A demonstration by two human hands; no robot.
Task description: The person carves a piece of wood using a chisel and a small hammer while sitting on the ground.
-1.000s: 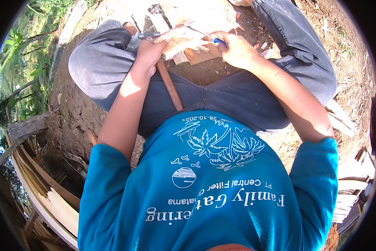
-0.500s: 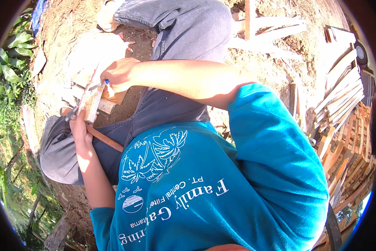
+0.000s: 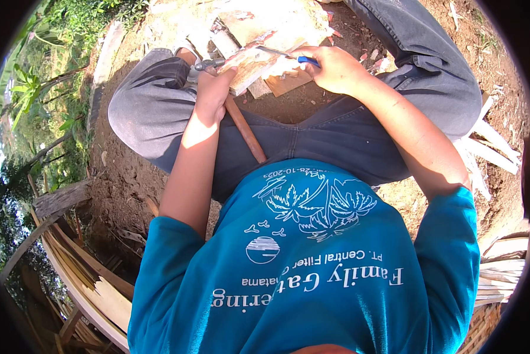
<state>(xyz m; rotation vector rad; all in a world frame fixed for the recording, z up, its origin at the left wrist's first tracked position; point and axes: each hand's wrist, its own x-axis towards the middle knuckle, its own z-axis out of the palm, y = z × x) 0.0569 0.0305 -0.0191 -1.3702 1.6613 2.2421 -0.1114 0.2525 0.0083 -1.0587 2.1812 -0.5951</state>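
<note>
My left hand [image 3: 213, 94] is closed on the near end of a short, pale wooden board [image 3: 247, 68], thumb on top. A hammer [image 3: 245, 131] is tucked in the same hand; its grey metal head sticks out beyond my fingers and its brown wooden handle slants back to my lap. My right hand [image 3: 340, 71] is wrapped round a blue-handled tool [image 3: 307, 60]. The tool's narrow metal blade points left and lies across the far part of the board. Whether it is a knife or a chisel I cannot tell.
Under the held board lie more wood pieces, among them a brown flat offcut [image 3: 289, 82] and a block [image 3: 225, 40]. My bent legs [image 3: 153, 109] flank the work. Wood strips [image 3: 504, 265] are stacked at the right, and a long curved board [image 3: 99, 292] stands lower left.
The whole view has turned, so my hands and the board now appear higher and further right. Both hands keep their hold, and the blade is still at the board.
</note>
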